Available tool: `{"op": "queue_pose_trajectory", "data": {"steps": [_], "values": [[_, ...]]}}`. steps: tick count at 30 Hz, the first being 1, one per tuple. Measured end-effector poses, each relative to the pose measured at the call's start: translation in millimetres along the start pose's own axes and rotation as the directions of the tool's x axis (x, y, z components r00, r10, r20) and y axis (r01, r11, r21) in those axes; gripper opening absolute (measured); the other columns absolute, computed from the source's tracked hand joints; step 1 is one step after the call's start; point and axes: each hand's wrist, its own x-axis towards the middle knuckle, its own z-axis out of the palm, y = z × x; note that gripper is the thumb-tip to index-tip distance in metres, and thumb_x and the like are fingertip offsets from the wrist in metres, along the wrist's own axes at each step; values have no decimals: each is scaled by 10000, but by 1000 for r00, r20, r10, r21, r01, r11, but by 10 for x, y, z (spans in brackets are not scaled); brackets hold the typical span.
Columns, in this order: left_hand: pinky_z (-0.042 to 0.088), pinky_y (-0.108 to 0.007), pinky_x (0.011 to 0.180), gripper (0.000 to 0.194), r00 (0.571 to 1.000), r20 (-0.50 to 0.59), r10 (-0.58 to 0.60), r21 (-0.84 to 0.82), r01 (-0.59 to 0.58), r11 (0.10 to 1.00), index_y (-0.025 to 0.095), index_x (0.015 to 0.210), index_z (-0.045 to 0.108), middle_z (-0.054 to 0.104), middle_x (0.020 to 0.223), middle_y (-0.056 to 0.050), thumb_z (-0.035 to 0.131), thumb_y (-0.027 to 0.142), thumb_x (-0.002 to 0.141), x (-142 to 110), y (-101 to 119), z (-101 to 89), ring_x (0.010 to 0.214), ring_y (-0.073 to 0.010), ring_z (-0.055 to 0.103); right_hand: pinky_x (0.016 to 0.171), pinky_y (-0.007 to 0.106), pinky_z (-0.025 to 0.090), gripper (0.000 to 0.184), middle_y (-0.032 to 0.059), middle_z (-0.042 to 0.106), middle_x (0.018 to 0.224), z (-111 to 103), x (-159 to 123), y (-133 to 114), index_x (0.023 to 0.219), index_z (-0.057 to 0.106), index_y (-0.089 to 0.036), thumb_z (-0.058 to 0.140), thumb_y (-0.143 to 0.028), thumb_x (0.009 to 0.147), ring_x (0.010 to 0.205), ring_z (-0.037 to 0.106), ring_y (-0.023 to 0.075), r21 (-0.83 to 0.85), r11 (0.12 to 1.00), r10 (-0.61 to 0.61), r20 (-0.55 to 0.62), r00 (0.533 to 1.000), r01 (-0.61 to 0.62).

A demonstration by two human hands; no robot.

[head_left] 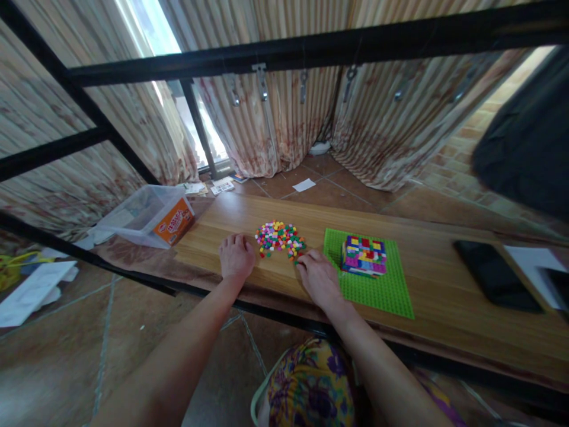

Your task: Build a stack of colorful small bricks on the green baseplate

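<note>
A loose pile of small, many-coloured building bricks [278,236] lies on the wooden table. Just left of it, my left hand [237,258] rests on the tabletop, fingers loosely bent and slightly apart, with nothing seen in them. My right hand [320,277] is at the pile's lower right edge, thumb and fingers drawn together at a small building brick; the hand partly hides what is between the fingertips. On a green studded baseplate [377,293], right of that hand, stands a block-shaped build of coloured bricks [363,256].
A clear plastic box [151,216] with an orange label stands at the table's left end. A black phone-like device [495,276] and white paper [533,267] lie at the right. A black metal bar [284,56] with hanging hooks crosses above, before striped curtains [284,118].
</note>
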Motion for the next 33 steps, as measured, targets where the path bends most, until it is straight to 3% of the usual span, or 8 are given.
{"op": "queue_pose_trajectory", "data": {"steps": [12,16,25,33], "values": [[442,-446,992,351,1000,15,-10,2,10,1000,143,1161,671,660,1225,-156,431,256,930,8,17,-20,1159,-324,567,879,341,466,295,108,688,996,-11,-27,22,1087,674,-201,419,-119,964,983,611,245,-28,1000,-5,11,1000,5],[440,-443,990,343,1000,16,-5,9,5,1000,149,1149,674,661,1226,-151,433,255,930,4,24,-32,1154,-323,571,877,345,466,288,115,686,996,-25,-35,8,1060,683,-195,417,-131,967,973,611,248,-23,1000,-7,24,1000,7],[447,-442,981,337,1000,17,1,19,-1,1000,140,1143,676,663,1225,-151,437,248,931,7,26,-37,1145,-322,572,833,314,464,179,79,709,965,-25,-35,10,947,657,-203,482,-206,984,922,647,220,134,990,54,-31,998,-50],[444,-437,983,328,1000,2,-1,19,1,1000,143,1145,673,659,1228,-152,452,252,930,13,-1,13,1147,-318,573,781,310,503,268,87,750,964,12,-2,19,1115,667,-185,464,-170,941,838,705,211,382,910,158,44,987,-162]]}}
